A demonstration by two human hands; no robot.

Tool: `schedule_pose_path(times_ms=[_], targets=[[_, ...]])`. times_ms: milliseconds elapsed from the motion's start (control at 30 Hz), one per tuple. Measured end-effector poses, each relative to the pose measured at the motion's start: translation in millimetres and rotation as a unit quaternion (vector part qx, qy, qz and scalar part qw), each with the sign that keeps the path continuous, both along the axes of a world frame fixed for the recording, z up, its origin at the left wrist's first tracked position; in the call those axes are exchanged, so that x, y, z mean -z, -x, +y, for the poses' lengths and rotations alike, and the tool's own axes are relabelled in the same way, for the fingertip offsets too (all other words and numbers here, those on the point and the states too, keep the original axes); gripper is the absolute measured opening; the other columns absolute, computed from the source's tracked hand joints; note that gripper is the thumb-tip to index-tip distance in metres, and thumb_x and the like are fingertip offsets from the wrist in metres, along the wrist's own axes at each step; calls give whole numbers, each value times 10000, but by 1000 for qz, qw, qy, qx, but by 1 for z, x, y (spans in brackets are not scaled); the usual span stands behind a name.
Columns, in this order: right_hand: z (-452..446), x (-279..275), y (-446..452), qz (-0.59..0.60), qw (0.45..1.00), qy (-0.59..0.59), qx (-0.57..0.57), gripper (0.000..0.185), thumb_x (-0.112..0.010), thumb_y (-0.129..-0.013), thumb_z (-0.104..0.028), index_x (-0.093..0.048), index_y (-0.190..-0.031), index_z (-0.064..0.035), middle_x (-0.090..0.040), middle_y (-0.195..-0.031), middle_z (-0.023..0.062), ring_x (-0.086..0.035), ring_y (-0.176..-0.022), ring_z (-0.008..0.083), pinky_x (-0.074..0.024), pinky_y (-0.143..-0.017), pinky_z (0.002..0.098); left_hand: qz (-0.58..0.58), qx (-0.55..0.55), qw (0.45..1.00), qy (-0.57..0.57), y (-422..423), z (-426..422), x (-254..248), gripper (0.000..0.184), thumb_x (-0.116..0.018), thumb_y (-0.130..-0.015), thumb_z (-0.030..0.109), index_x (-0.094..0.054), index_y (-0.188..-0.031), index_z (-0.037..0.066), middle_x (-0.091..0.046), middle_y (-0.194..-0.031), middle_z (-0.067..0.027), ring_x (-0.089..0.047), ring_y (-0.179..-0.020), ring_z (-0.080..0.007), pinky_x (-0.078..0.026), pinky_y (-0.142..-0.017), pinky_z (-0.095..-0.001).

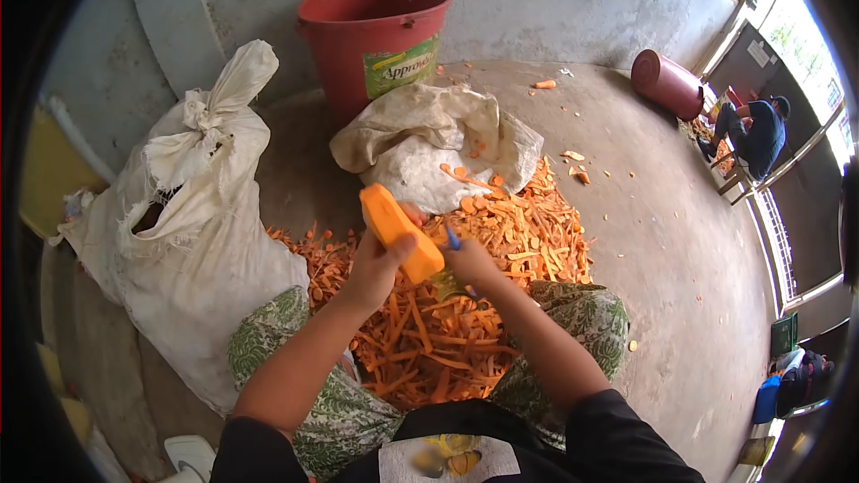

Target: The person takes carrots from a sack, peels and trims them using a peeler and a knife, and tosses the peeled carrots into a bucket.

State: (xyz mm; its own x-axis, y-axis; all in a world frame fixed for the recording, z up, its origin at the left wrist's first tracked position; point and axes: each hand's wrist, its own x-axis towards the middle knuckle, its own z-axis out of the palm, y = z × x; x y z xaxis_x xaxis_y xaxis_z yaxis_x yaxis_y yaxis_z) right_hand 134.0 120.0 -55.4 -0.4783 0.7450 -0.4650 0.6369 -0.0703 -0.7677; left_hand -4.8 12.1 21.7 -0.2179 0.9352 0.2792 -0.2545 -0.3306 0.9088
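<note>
In the head view, a thick, peeled, bright orange root vegetable (400, 233) with flat-cut sides is held tilted. My left hand (380, 264) is closed around its lower side, thumb across the front. My right hand (470, 266) is just to the right, closed on a blue-handled tool (453, 238). Its blade is blurred and partly hidden, so I cannot tell whether it is a knife or a peeler. Under both hands, between my knees, lies a large heap of orange peelings (429, 340) with round slices mixed in.
A crumpled white sack (429, 148) borders the heap's far side, before a red bucket (335, 58). A tied, torn white sack (192, 259) stands at left. A dark red drum (662, 85) lies on its side near a seated person (761, 139). Scraps dot the concrete floor (689, 259).
</note>
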Motion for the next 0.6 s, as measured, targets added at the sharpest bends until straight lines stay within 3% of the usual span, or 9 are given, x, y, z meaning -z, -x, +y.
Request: schedule_pose_path(times_ms=[33,67,100,133,200,300,333,400,600], targets=[[-12,4,7,14,999,45,-1,294,-569,-818,-300,-634,-869,-18,-626,-724,103,-602,-655,196,-465,-605,337,-84,-11,996,15,-1,3,2,309,-579,-839,244,-430,-1061,88,-439,-1028,-42,-468,-963,-133,-392,-862,-299],[-20,36,16,139,988,67,3,299,-557,-829,-293,-622,-938,-23,-630,-793,95,-602,-709,177,-467,-640,314,-139,7,990,25,-3,3,-1,334,-568,-848,293,-421,-1081,106,-409,-1064,-33,-458,-978,-131,-388,-880,-302],[-26,38,27,262,961,87,6,315,-544,-839,-286,-611,-1006,-27,-634,-861,86,-602,-763,157,-468,-674,290,-138,8,990,24,-3,4,1,334,-568,-848,293,-421,-1081,106,-409,-1064,-33,-458,-978,-131,-388,-880,-302],[-26,37,31,263,961,86,6,315,-544,-839,-286,-611,-1006,-27,-634,-861,86,-602,-763,157,-468,-674,290,-153,9,987,42,-3,4,3,338,-573,-844,282,-419,-1090,108,-410,-1063,-32,-459,-976,-129,-389,-879,-303],[-22,26,38,434,877,195,-66,449,-477,-890,-275,-408,-1257,-26,-487,-1195,92,-511,-1045,153,-422,-862,277,-167,7,984,61,-1,3,4,343,-578,-841,271,-417,-1098,110,-411,-1062,-31,-460,-974,-127,-389,-878,-304],[-8,27,38,476,848,230,-40,474,-469,-890,-276,-389,-1269,-3,-485,-1206,107,-503,-1074,157,-422,-876,268,-95,-14,995,28,8,1,-8,328,-575,-841,172,-423,-1116,80,-447,-1068,-27,-450,-985,-117,-378,-882,-281],[-1,21,36,476,815,324,68,286,-456,-882,-154,-545,-1120,-23,-614,-980,89,-605,-821,147,-479,-709,238,-94,8,995,45,16,-1,-15,345,-587,-828,190,-431,-1112,74,-464,-1067,-37,-458,-990,-123,-390,-874,-292],[-7,-19,15,393,872,230,179,236,-487,-864,-143,-572,-1031,1,-621,-883,80,-602,-731,140,-472,-632,232,-87,44,989,109,30,-10,-31,392,-608,-806,203,-462,-1127,32,-516,-1084,-75,-511,-972,-139,-453,-792,-276],[16,-44,0,260,950,87,153,223,-540,-843,-201,-588,-825,15,-565,-664,29,-495,-547,110,-387,-517,254,76,124,957,250,48,-9,-29,464,-609,-800,162,-444,-1184,-38,-589,-988,-114,-599,-825,-146,-498,-665,-244]])
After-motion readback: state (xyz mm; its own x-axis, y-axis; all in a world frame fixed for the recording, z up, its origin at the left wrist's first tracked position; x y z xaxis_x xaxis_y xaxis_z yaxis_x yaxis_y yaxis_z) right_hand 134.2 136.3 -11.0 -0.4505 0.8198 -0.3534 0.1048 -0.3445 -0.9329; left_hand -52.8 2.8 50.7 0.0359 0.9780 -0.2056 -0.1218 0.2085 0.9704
